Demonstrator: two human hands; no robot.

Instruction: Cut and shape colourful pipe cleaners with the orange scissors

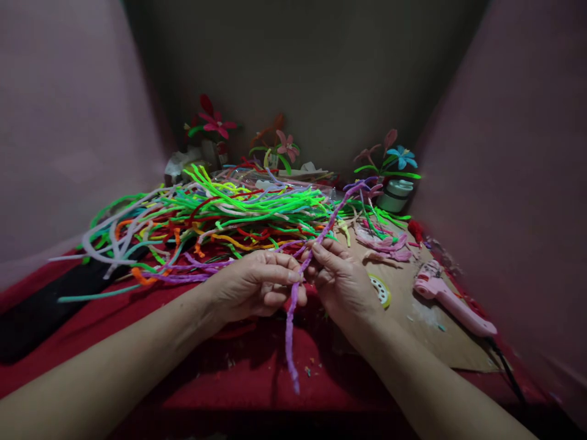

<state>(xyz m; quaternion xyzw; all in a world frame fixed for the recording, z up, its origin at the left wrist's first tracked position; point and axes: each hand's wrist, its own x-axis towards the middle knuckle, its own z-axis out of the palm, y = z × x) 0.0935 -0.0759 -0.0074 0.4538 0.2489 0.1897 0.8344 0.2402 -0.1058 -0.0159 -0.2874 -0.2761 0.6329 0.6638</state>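
A purple pipe cleaner (pixel 290 342) runs slantwise between my hands, its lower end hanging over the red cloth and its upper part reaching toward the back right. My left hand (pixel 263 284) pinches it between thumb and fingers near the middle. Just above that spot, my right hand (pixel 337 278) is closed on the same pipe cleaner with its fingertips. Behind both hands lies a large heap of pipe cleaners (pixel 257 208) in green, white, red, orange and purple.
On the right, a pink glue gun (pixel 454 299) rests on cardboard (pixel 426 336), its cord trailing forward. A yellow-edged tape roll (pixel 381 290) lies by my right hand. Pipe-cleaner flowers, one blue (pixel 402 157), stand at the back near a lidded jar (pixel 395 194). Red cloth (pixel 220 373) covers the table.
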